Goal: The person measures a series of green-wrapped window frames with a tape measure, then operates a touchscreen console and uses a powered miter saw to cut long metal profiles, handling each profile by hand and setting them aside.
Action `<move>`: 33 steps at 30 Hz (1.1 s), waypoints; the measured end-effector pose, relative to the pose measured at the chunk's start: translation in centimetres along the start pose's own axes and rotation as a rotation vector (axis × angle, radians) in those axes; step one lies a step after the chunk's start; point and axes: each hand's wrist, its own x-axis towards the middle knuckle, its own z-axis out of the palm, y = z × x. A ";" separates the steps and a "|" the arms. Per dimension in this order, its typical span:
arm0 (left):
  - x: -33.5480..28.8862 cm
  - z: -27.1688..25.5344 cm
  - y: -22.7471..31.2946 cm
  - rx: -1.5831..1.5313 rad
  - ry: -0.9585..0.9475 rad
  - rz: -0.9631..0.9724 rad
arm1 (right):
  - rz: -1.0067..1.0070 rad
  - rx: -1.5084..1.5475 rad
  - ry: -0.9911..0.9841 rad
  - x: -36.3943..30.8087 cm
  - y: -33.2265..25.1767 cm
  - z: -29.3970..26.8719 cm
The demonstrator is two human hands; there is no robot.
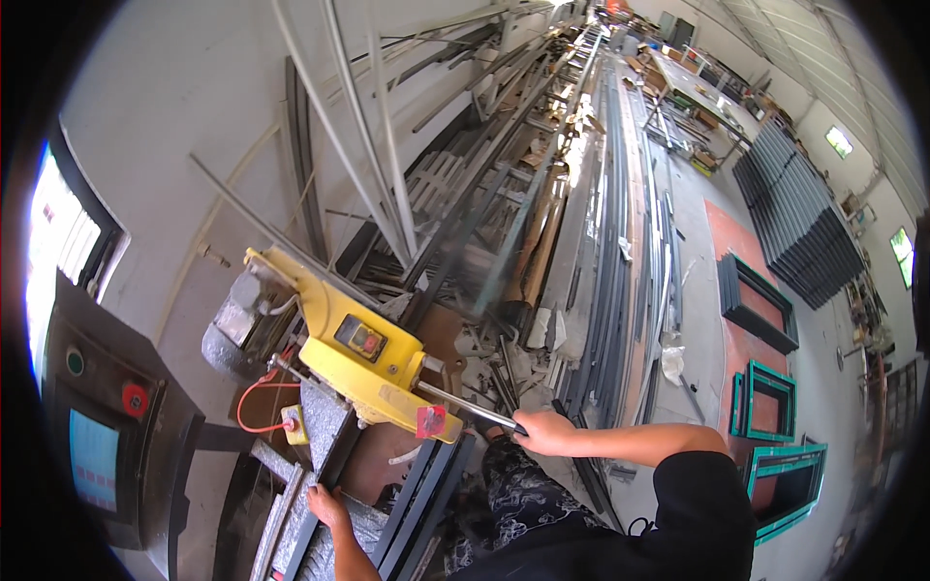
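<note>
A yellow cut-off saw point(363, 349) with a grey motor point(237, 329) stands in front of me at the left. My right hand point(544, 433) is closed around the dark grip at the end of its silver lever handle point(470, 406), arm stretched out. Below the saw head, my left hand point(327, 505) grips a dark grey metal bar point(337, 457) lying across the grey, shavings-strewn saw table point(363, 528). Its fingers curl over the bar's edge; the far side of that grip is hidden. Beneath the yellow guard, the blade cannot be made out.
A control cabinet point(111, 416) with a screen and red button stands at left. Dark bars point(426, 504) lean beside the saw table. Long metal profiles point(620, 252) cover the floor ahead. Green-edged frames point(787, 474) and stacked dark frames point(799, 218) lie at right.
</note>
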 end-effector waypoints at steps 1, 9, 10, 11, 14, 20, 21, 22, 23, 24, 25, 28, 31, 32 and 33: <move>0.0 -0.1 0.0 0.008 -0.012 -0.009 | -0.009 0.001 -0.001 0.1 0.0 0.1; 0.7 -0.9 0.4 0.057 -0.124 -0.051 | 0.000 0.047 -0.041 0.5 1.2 1.5; 0.7 -1.0 0.7 0.058 -0.131 -0.037 | 0.013 0.054 -0.037 0.5 1.5 1.7; 0.4 -1.3 0.9 0.041 -0.118 -0.027 | 0.003 0.057 -0.040 0.5 1.7 2.0; 0.0 -0.9 0.9 0.015 0.039 0.046 | -0.029 0.048 0.041 1.2 3.0 4.0; -0.3 -0.4 1.3 0.020 -0.005 0.031 | -0.006 0.049 0.028 1.2 4.5 5.0; -0.3 -0.5 1.4 0.021 -0.003 0.022 | -0.013 0.046 0.023 1.4 4.6 5.2; -0.3 -0.4 1.7 0.028 -0.021 0.013 | -0.009 0.041 0.028 1.4 4.8 5.4; -0.4 -0.2 2.0 0.033 -0.041 -0.002 | -0.006 0.032 0.030 1.5 5.0 5.4; -0.1 -0.5 0.6 0.051 -0.040 -0.056 | -0.070 0.021 0.013 2.5 3.5 4.7; 0.0 -0.4 -0.7 0.058 -0.033 -0.058 | -0.074 0.021 0.023 2.3 2.0 3.1; 0.2 0.9 -1.3 0.115 -0.025 -0.026 | -0.050 -0.003 -0.029 -0.3 -2.5 -2.9; 0.5 0.9 -1.6 0.076 -0.067 -0.064 | -0.115 -0.157 -0.039 -1.5 -8.8 -9.2; 0.2 0.9 -1.9 0.047 -0.084 -0.066 | -0.204 -0.220 0.002 -1.5 -10.6 -10.9; -0.3 0.7 -1.1 0.065 -0.084 -0.022 | -0.259 -0.269 0.006 -1.5 -12.3 -13.0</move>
